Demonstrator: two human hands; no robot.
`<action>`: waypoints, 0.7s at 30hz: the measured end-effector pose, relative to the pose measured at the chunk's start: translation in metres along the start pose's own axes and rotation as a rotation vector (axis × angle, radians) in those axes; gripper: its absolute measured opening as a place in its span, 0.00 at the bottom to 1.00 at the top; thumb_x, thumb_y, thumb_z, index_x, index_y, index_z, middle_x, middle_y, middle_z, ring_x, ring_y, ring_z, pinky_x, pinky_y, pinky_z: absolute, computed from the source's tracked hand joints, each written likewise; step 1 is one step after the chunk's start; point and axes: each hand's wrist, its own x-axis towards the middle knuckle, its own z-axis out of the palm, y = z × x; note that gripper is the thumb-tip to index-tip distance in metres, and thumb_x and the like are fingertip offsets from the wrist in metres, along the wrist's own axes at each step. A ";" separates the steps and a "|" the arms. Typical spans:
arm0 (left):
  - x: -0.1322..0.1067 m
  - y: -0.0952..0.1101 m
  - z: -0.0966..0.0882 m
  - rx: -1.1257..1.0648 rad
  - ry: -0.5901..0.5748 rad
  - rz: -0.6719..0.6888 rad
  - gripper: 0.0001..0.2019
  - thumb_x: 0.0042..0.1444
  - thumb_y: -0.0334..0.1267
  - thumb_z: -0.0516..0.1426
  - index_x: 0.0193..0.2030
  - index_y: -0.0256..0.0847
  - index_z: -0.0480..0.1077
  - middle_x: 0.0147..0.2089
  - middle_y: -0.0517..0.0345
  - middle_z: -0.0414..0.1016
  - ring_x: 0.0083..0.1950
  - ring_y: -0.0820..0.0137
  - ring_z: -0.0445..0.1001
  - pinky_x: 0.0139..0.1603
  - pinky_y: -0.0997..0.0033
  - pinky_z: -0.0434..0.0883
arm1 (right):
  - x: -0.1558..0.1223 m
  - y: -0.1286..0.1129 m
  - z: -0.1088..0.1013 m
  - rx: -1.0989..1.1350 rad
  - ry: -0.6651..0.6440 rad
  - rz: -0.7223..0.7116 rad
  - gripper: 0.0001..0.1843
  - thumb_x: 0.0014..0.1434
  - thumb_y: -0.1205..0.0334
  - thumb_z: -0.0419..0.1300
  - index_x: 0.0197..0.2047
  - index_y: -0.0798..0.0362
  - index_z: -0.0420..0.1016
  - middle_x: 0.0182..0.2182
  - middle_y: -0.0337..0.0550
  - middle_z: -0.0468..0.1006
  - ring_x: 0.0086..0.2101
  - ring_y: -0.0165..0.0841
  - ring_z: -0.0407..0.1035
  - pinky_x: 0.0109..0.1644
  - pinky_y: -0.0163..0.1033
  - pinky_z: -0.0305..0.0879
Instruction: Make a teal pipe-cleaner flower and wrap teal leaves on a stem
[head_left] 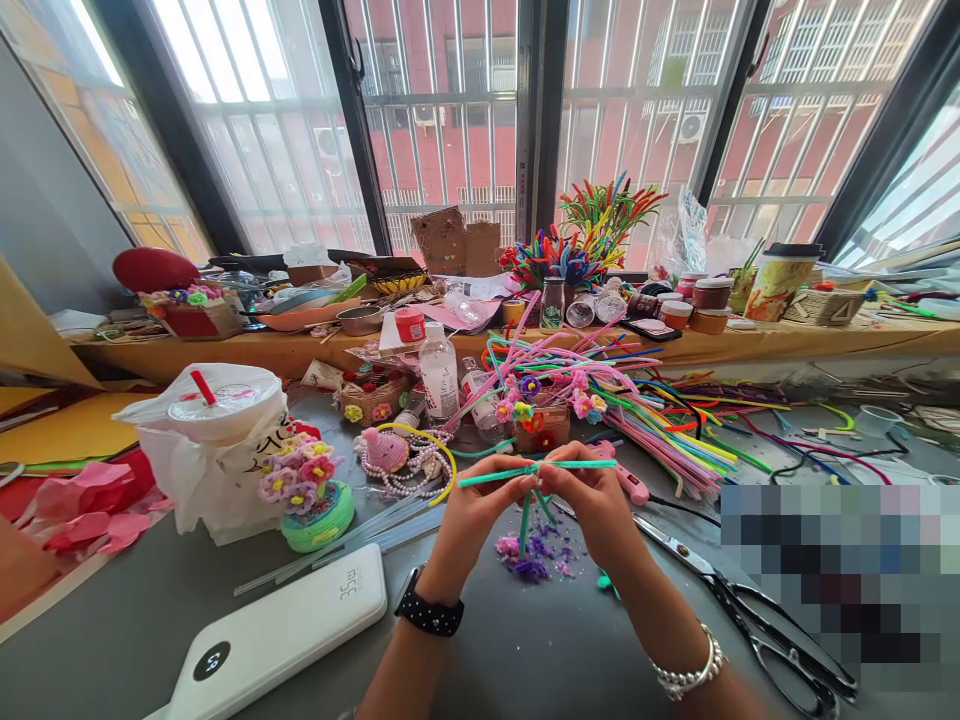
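1. Right at the near edge of the worktop point(525, 665), we have a white power bank point(292, 625) on the left and big black-handled scissors point(750, 615) on the right, blades angled toward the middle.
2. Here come the wrists: a dotted watch strap point(439, 615) on the left, a silvery bracelet point(686, 672) on the right.
3. Purple and pink fluff point(536, 568) lies scattered between the forearms, and we're just beyond it for the main action!
4. Centre stage, raised above the worktop, are the mint-green stems point(480, 479): lengths reach out left and right, others hang down. The left hand point(476, 495) has its fingers pinched on them; the right hand point(589, 500) pinches too, fingertips just beside the left's, right at the join.
5. Over left, we spot a flower ornament point(319, 515) on a green base, beside a bagged cup point(221, 410).
6. Farther on, a pink glue gun point(634, 480) sits near a sprawling bundle of coloured stems point(667, 440).
7. Beyond, a crowded ledge point(300, 345) runs beneath barred windows point(442, 110).
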 end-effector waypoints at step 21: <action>0.003 -0.006 -0.005 -0.423 0.066 -0.181 0.10 0.38 0.35 0.63 0.30 0.35 0.76 0.24 0.58 0.75 0.24 0.79 0.69 0.28 0.82 0.66 | 0.000 0.002 -0.010 -0.966 -0.007 -0.467 0.06 0.52 0.61 0.57 0.30 0.54 0.71 0.25 0.42 0.72 0.25 0.31 0.66 0.30 0.36 0.64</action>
